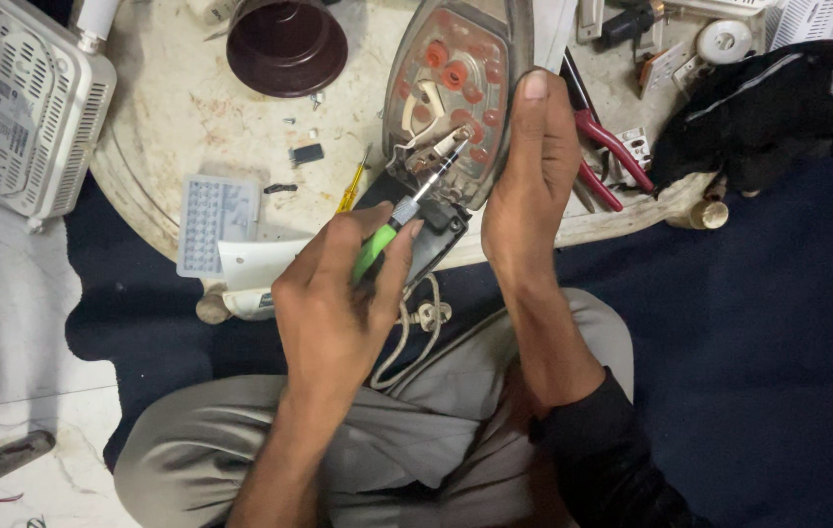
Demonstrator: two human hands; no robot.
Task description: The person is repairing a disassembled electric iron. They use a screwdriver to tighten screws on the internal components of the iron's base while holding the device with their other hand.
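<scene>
- Holding, head view: my left hand point(338, 303) is closed around the green handle of a screwdriver point(406, 207), the shaft slanted up so its tip rests among the metal fittings at the rear of the iron's open underside.
- Opened clothes iron point(455, 98): lying on the desk with its inner side up, orange ceramic beads and a white part exposed, placed so the fittings face me.
- My right hand point(529, 186): wrapped along the iron's right edge, fingers pointing away from me, gripping it so it sits steady under the tool.
- White power cord point(421, 318): trailing from the iron's rear down onto my lap.
- Round pale desk point(177, 108): carrying the rest within reach.
- Red-handled pliers point(607, 156): just right of the iron, partly hidden by my right hand.
- Dark brown round cap point(286, 44): top of the desk, well apart from the iron.
- Yellow-handled screwdriver point(351, 191): just left of the iron.
- White vented box point(20, 103): left, off the desk's edge.
- Black cloth point(759, 112): far right.
</scene>
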